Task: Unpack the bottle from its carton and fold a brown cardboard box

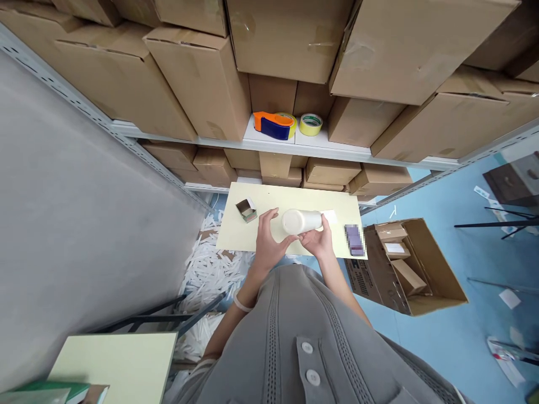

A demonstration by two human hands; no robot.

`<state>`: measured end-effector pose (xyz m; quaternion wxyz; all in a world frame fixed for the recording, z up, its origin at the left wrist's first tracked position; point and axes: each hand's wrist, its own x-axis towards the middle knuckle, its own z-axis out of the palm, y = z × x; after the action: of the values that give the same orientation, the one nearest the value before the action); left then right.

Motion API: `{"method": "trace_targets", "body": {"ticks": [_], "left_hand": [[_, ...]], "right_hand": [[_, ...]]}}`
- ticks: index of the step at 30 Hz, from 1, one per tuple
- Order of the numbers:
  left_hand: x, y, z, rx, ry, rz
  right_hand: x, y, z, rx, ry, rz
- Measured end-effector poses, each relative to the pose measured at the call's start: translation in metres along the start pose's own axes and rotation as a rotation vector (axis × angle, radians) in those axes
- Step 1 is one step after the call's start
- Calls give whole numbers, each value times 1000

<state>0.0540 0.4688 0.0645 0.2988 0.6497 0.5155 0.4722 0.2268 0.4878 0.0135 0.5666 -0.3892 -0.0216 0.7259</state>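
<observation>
A white cylindrical bottle (300,221) is held sideways over a pale yellow table (290,202), its round end facing me. My left hand (268,240) is next to the bottle's near end, thumb touching under it and fingers curled up beside it. My right hand (319,239) grips the bottle from below at its far part. A small open box (246,210) sits on the table to the left. A white slip (330,216) lies behind the bottle and a purple object (354,239) rests at the table's right edge.
Shelves ahead carry several cardboard boxes, a tape dispenser (273,124) and a tape roll (310,124). An open carton (410,266) with small boxes stands on the blue floor at right. White paper strips (208,269) litter the floor at left. Another pale table (113,362) is near left.
</observation>
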Motion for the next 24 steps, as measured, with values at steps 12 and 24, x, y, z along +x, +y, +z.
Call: {"method": "trace_targets", "body": {"ticks": [12,24], "left_hand": [[-11,2,-11,65,-66,51],[-7,-98,-75,263,-69,-156]], "right_hand": [[14,27,-4,-230,-132,209],[41,20,37,-568,83,-315]]}}
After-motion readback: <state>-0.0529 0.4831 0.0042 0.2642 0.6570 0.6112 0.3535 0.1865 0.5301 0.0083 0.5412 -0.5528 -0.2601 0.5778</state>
